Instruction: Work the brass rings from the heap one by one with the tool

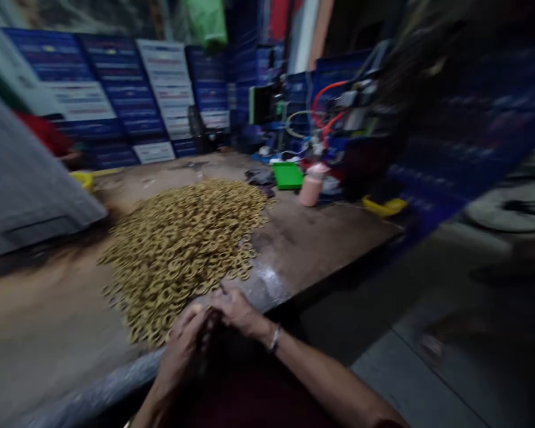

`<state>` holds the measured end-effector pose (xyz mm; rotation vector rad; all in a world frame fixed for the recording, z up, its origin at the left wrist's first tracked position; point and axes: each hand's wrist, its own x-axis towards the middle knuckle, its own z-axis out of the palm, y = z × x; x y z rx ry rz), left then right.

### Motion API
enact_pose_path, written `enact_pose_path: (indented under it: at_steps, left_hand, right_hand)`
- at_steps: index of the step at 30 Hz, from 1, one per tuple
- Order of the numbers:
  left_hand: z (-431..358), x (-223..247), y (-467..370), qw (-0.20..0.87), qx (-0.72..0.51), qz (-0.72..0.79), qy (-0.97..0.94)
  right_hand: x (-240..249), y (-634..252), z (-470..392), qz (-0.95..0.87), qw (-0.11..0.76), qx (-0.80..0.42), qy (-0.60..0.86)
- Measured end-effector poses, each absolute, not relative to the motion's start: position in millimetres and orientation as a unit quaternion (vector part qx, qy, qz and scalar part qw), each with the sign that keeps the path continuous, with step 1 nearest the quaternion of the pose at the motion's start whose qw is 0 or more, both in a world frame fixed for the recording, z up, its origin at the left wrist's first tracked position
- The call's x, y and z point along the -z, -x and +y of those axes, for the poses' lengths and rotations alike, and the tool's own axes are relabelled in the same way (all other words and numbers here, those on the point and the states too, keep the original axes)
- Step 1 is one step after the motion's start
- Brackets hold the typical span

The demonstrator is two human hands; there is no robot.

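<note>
A wide pile of brass-coloured rings (191,238) lies on the worktop (312,238). My left hand (185,339) is at the table's near edge, just in front of the pile, its fingers curled round something too small and blurred to make out. Touching or almost touching it, my right hand (238,312) has its fingers pinched together, with a thin dark tip showing above them. A bracelet (275,339) circles the right wrist.
Behind the pile are a dark cloth (261,178), a green tray (288,176) and a pink bottle (312,185). A yellow dish (384,206) sits at the right. A grey panel (31,172) stands at the left, with a person's red sleeve (47,134) behind it.
</note>
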<state>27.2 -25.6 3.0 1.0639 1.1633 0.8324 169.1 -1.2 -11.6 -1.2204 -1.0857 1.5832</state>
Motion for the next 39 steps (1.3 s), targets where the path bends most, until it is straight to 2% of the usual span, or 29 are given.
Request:
enact_pose_path:
  at_steps: [4, 9, 14, 30, 32, 35, 39]
  left_hand:
    - [-31, -11, -41, 0.679, -0.424, 0.457, -0.389]
    - [-36, -10, -37, 0.616, -0.458, 0.471, -0.434]
    - [-38, -10, -32, 0.544, -0.46, 0.491, -0.501]
    - [-45, -15, -32, 0.496, -0.442, 0.507, -0.549]
    - [-55, -28, -33, 0.513, -0.428, 0.497, -0.554]
    - [-72, -45, -34, 0.606, -0.368, 0.45, -0.543]
    - [-80, -24, -20, 0.687, -0.263, 0.477, -0.482]
  right_hand:
    - [7, -173, 1, -0.454, 0.419, -0.643, 0.453]
    - [6, -173, -1, -0.585, 0.406, -0.476, 0.516]
    - [3, -172, -10, -0.724, 0.368, -0.37, 0.451]
    - [1, -175, -14, -0.795, 0.243, -0.296, 0.471]
    - [8, -179, -9, -0.789, 0.22, -0.275, 0.503]
    - [17, -185, -1, -0.773, 0.211, -0.226, 0.555]
    - [19, -188, 10, -0.748, 0.227, -0.162, 0.602]
